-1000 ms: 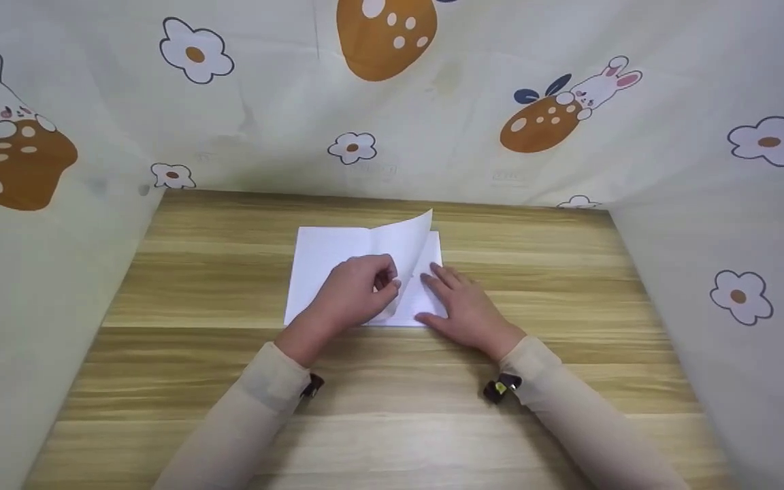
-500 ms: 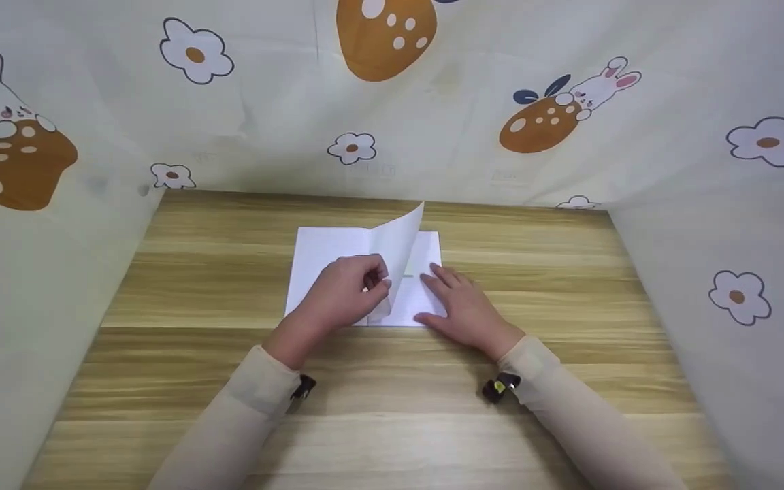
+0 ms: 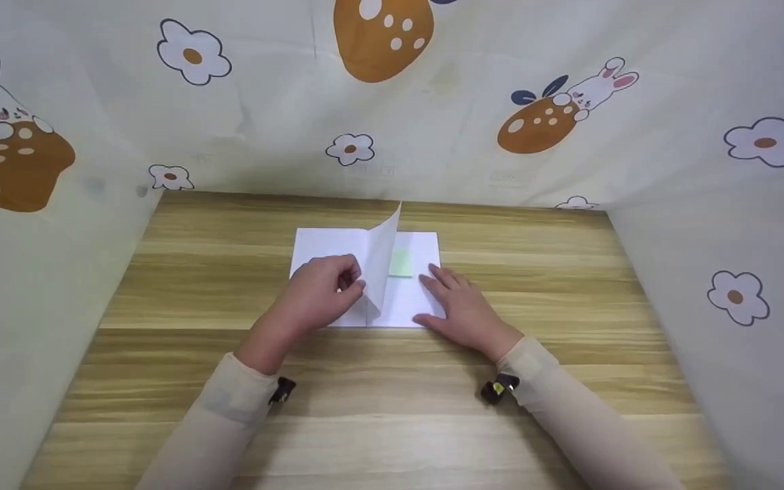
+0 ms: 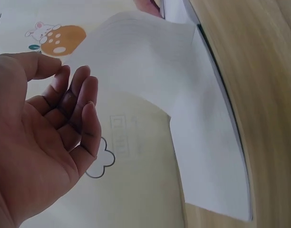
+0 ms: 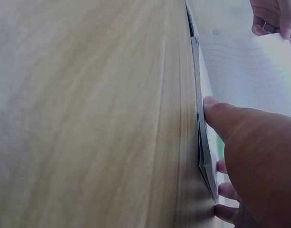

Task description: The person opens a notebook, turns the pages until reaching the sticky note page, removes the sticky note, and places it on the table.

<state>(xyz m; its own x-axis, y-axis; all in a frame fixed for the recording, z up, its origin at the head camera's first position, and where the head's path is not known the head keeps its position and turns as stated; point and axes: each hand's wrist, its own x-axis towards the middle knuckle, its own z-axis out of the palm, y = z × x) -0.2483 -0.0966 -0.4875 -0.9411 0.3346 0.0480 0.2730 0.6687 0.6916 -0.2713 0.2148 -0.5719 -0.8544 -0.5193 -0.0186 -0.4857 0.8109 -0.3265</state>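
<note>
An open notebook [image 3: 419, 299] with white lined pages lies on the wooden table. My left hand [image 3: 320, 289] pinches the edge of one raised page [image 3: 382, 262] between thumb and forefinger; the other fingers curl loosely, as the left wrist view shows. That page stands nearly upright close to the spine. On the right-hand page, a pale green sticky note [image 3: 401, 264] shows beside the lifted sheet, which partly covers it. My right hand [image 3: 467, 309] rests with spread fingers on the right edge of the notebook, its thumb [image 5: 214, 107] on the near edge in the right wrist view.
The wooden tabletop [image 3: 392, 408] extends around the notebook. A pale curtain [image 3: 263, 102] printed with flowers, rabbits and brown strawberry shapes rises behind the table and along both sides. Each sleeve cuff carries a small black device.
My left hand has moved left, drawing the page from the right toward the spine and more upright. The green sticky note has come into view. The right hand has stayed in place.
</note>
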